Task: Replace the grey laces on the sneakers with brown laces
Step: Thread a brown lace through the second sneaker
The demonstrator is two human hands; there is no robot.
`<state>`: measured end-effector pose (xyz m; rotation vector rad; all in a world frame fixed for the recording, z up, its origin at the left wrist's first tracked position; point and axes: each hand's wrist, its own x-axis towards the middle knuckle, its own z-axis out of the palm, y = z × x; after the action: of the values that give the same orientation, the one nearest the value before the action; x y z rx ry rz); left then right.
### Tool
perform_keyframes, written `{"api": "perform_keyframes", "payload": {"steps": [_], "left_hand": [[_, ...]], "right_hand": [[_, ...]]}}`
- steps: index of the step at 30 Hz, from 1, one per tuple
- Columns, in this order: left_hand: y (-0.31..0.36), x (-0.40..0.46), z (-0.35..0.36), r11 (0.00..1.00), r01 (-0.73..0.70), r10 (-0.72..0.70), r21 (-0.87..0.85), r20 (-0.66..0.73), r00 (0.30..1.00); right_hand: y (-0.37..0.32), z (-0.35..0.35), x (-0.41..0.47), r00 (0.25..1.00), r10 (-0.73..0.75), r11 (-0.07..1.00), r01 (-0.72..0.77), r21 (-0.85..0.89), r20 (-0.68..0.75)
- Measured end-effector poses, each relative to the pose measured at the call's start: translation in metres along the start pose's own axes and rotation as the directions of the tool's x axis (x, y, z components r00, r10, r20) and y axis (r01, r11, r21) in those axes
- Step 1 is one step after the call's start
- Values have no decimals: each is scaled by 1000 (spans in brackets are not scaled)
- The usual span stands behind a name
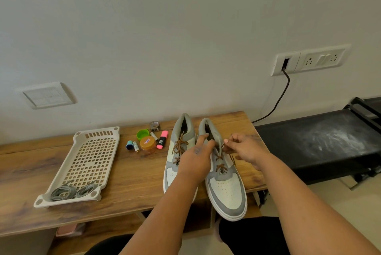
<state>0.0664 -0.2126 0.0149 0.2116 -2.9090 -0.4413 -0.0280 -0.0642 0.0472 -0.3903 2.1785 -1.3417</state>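
R hand [245,149] pinches brown lace [223,147] end at 3 o'clock of R sneaker [224,182]; L hand [195,159] steadies collar, fingers straight. Pull evenly, w/ matched ends.

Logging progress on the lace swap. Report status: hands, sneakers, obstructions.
Left hand on right sneaker's collar; right hand pinching brown lace. Left sneaker laced brown. Grey laces in tray. Nothing obstructing.

No text can be read w/ certainty. A red-and-white label is seen on the orange jar lid [147,141], white print on the pink highlighter [162,140]; both too blurred.
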Motion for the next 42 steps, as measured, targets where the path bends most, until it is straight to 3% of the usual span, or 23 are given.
{"api": "perform_keyframes", "payload": {"steps": [5, 18, 24, 29, 35, 40, 42], "left_hand": [[-6, 7, -7, 1000, -15, 15, -4, 95, 995], [-15, 9, -9, 993, 1, 13, -120, 119, 993], [-10, -4, -7, 959, 148, -164, -241, -49, 985], [-12, 4, -5, 886, 399, -384, -235, 107, 917], [-9, 1, -6, 931, 277, -261, -237, 94, 961], [-2, -3, 0, 899, 319, -333, -300, 6, 943], [-2, -2, 2, 882, 320, -329, -346, 34, 944]], "right_hand": [[2, -1, 3, 996, -47, 984, 34, -173, -70], [6, 1, 7, 993, 113, 982, -115, 150, 21], [7, -5, 2, 998, 61, 993, -63, -101, -16], [4, -5, 3, 999, 36, 975, -40, -219, -20], [0, -5, -1, 998, -32, 946, 13, -325, -51], [-2, -3, 1, 997, -45, 946, 22, -325, -66], [-4, -3, -1, 998, -60, 934, 47, -355, -27]]}}
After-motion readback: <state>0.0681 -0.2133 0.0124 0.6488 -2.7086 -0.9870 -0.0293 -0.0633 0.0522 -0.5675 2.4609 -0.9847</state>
